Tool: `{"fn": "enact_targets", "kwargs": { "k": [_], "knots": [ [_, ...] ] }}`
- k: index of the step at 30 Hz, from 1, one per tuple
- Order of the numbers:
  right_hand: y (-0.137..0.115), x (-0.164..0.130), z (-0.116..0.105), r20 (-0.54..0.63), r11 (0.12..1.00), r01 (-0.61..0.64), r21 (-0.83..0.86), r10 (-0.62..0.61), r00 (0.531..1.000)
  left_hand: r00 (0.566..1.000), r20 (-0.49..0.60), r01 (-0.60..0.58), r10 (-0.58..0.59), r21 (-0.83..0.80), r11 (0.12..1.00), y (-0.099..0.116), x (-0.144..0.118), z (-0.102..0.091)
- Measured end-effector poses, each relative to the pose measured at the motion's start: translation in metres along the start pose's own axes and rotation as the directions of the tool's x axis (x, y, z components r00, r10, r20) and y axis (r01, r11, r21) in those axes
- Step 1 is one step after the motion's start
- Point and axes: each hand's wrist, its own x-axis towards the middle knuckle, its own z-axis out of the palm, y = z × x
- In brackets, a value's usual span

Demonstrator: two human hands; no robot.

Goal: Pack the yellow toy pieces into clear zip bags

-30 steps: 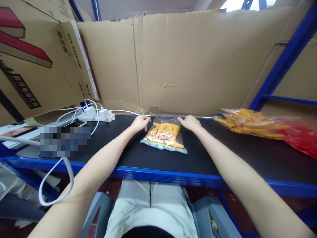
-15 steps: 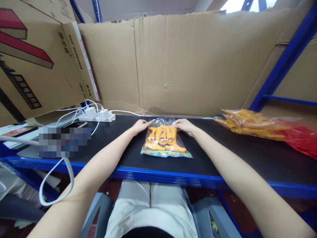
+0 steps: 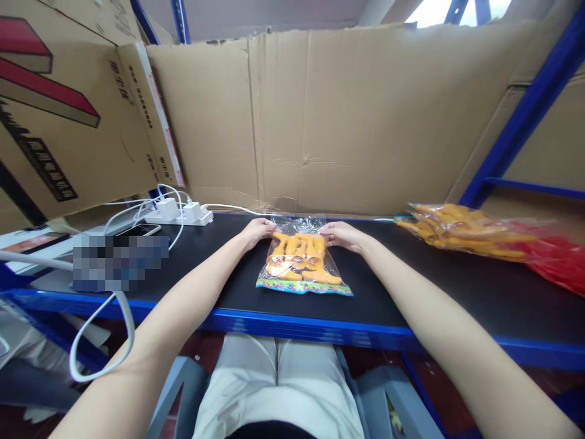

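A clear plastic bag (image 3: 305,285) with a colourful printed strip along its near edge lies on the black tabletop in front of me. Several orange, rounded pieces (image 3: 299,250) are inside it; their exact kind I cannot make out. My left hand (image 3: 258,233) pinches the bag's far left side between thumb and fingers. On the far right side, my right hand (image 3: 342,235) grips the bag in the same way. Between the two hands, the bag's transparent far end stands slightly raised and crinkled.
More bagged orange pieces (image 3: 457,228) lie at the right, beside red netting or plastic (image 3: 560,262). At the left are a white power strip (image 3: 205,217) with plugs and cables, and a phone (image 3: 148,230). Cardboard (image 3: 365,122) walls the back; a blue frame post (image 3: 516,116) slants at right.
The bag has shifted slightly towards me and to the left, its near edge now lower in view. Both hands keep their hold on its far corners.
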Motion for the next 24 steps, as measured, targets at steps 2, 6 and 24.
{"fn": "enact_targets", "kwargs": {
  "k": [2,6,24],
  "knots": [
    [0.004,0.003,0.000,0.002,0.999,0.032,-0.005,-0.032,1.000,1.000,0.029,-0.004,0.004,0.009,1.000,0.000,0.001,-0.002],
    [0.006,0.006,0.000,-0.062,0.998,0.054,-0.026,-0.056,0.996,0.999,0.011,0.034,-0.034,0.045,0.998,0.000,0.005,-0.005],
    [0.013,0.010,-0.012,-0.002,0.988,0.155,-0.014,-0.155,0.988,0.998,0.041,-0.053,0.044,0.230,0.972,-0.001,0.010,-0.009]
  ]
}}
